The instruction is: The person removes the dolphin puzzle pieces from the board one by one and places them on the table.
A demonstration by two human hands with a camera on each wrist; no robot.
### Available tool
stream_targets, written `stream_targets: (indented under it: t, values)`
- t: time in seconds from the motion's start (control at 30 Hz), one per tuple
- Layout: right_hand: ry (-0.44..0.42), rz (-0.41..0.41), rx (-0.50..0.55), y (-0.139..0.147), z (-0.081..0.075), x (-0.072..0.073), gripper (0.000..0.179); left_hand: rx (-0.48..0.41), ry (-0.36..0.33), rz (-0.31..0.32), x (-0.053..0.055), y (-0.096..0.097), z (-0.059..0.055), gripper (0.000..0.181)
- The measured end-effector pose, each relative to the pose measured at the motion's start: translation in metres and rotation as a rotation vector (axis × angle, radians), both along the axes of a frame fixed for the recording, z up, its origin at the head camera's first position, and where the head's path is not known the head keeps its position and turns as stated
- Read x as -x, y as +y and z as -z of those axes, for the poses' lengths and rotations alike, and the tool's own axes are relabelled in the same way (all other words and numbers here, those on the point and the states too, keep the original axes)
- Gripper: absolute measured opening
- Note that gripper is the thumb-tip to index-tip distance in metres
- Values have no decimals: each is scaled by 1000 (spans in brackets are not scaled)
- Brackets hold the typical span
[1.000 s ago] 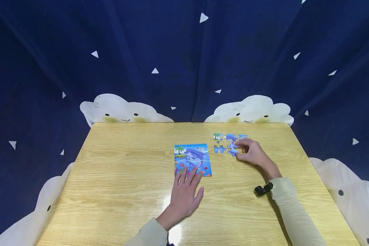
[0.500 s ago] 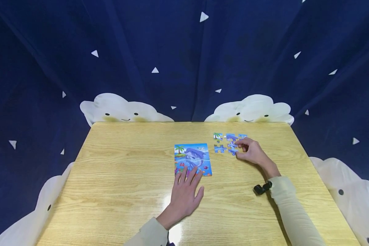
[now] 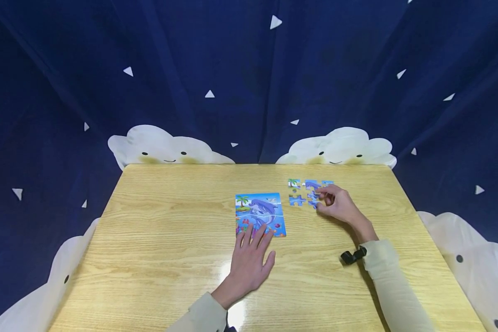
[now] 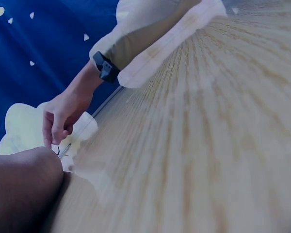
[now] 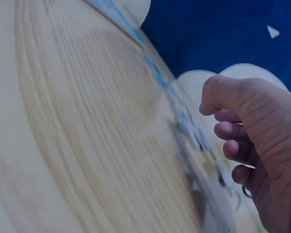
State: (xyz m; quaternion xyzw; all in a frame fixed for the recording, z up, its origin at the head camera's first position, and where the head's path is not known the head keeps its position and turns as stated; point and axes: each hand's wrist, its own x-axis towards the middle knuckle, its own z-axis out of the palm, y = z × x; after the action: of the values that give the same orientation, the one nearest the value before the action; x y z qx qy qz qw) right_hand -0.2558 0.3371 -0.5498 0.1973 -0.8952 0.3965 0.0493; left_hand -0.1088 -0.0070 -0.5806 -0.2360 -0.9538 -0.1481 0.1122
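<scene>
My left hand (image 3: pixel 249 263) lies flat, its spread fingertips resting on the lower edge of a square dolphin picture (image 3: pixel 260 207). Further right, my right hand (image 3: pixel 341 205) pinches a blue and purple jigsaw piece (image 3: pixel 313 199) between thumb and fingertips, just below another dolphin piece (image 3: pixel 311 184). To the left lie a palm tree piece (image 3: pixel 293 183) and a blue piece (image 3: pixel 296 201). A further piece (image 3: pixel 327 183) shows behind the right fingers, partly covered. In the right wrist view the thumb and curled fingers of my right hand (image 5: pixel 252 131) show beside the blurred pieces.
The pieces and picture lie on a wooden table (image 3: pixel 162 221). Behind its far edge hangs a dark blue curtain (image 3: pixel 240 69) with white triangles and clouds. A small black device (image 3: pixel 350 256) sits at my right wrist.
The pinched piece has shifted very slightly away from me, toward the dolphin piece above it. My left hand and the picture have stayed in place.
</scene>
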Motion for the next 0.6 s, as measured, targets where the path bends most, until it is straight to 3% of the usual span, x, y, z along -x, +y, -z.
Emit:
stream_targets:
  t: [0.23,0.37,0.6]
  values:
    - [18,-79,82,-30,-7,-8,33,15,-37,-1,1,0,-2,56]
    - [29,-140,109,-51,-8,-14,33,1,-23,2,1,0,-3,56]
    - [-55,-263,45,-88,-10,-24,38,-8,0,5,-1,0,-2,57]
